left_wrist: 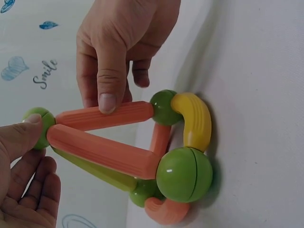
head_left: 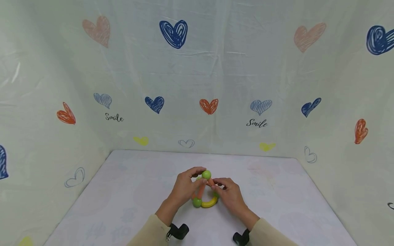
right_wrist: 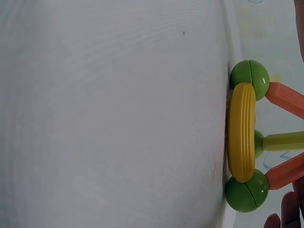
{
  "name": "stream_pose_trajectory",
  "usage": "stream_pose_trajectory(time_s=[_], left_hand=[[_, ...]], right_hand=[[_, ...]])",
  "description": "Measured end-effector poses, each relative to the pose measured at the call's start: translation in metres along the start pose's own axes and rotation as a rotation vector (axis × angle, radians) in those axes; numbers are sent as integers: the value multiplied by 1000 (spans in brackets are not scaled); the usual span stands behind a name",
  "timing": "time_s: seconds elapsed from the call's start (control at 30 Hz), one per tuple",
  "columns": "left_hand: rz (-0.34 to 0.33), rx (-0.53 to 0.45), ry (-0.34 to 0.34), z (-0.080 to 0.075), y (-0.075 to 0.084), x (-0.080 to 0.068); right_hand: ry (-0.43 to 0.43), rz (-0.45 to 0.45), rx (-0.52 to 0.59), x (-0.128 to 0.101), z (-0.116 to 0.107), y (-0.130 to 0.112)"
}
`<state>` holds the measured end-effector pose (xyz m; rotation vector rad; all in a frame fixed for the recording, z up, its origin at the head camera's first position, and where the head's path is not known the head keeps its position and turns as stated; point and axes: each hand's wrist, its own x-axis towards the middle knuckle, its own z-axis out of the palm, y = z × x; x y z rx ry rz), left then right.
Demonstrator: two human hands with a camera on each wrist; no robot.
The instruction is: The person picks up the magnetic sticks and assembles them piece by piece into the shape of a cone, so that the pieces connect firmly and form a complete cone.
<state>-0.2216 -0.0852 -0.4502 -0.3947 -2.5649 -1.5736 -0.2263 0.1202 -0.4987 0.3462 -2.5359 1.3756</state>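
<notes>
A pyramid-shaped frame of magnetic sticks and balls stands on the table, in front of me. My left hand pinches the green ball at its top, thumb on the near side. With thumb and fingers, my right hand grips an orange stick that slopes down from that ball. Another orange stick and a yellow-green stick also run from the top to the base. Down there, a curved yellow stick joins two green balls, and a curved orange piece shows behind. Fingertips appear at the right wrist view's lower right.
The white table spreads around the frame on every side. Behind it and to both sides hangs a pale sheet printed with hearts and "Smile". Black wrist cameras sit by both cuffs, under beige sleeves.
</notes>
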Motion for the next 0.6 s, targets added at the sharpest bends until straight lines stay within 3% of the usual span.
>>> stream_pose_trajectory(time_s=[0.3, 0.6], left_hand=[[-8, 1, 1, 0, -1, 0], [-65, 8, 30, -3, -9, -4]], right_hand=[[-7, 36, -8, 2, 1, 3], [-4, 72, -5, -1, -5, 10]])
